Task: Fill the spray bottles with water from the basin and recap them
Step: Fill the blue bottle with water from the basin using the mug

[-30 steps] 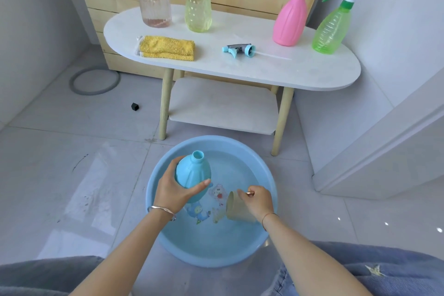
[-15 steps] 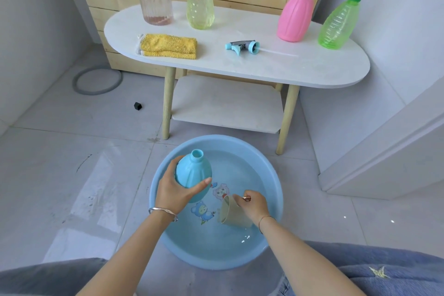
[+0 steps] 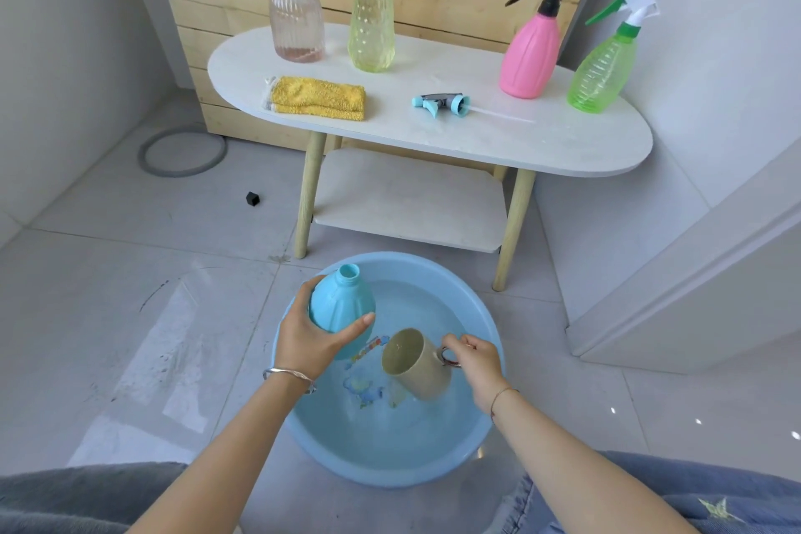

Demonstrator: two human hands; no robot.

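Basin point(image 3: 390, 475), light blue and round, stands on the floor tiles just ahead of the person's knees and holds water. A cartoon print shows through the water on its bottom.

Over the basin's left half: left hand point(image 3: 310, 338) grips the blue spray bottle point(image 3: 342, 308), thumb across the front, fingers curled round the far side. Bottle is roughly upright, neck open, no cap on it.

Over the basin's right half: right hand point(image 3: 474, 360) pinches the ring handle of a beige cup point(image 3: 416, 364), fingers curled. Cup is tilted, mouth turned toward the bottle, close beside it but not touching. Whether its base meets the water cannot be told.

Beyond the basin: white oval table point(image 3: 520, 143) on wooden legs, with a lower shelf. On its near side lie a folded yellow cloth point(image 3: 318, 98) and a blue spray head point(image 3: 442, 104) with its dip tube. Behind these stand four capped bottles: clear pink bottle point(image 3: 297, 24), yellow-green bottle point(image 3: 372, 26), pink bottle point(image 3: 529, 56), green bottle point(image 3: 602, 69).

Left of the basin and farther off, on the floor: small black object point(image 3: 255, 199), grey ring point(image 3: 184, 173).
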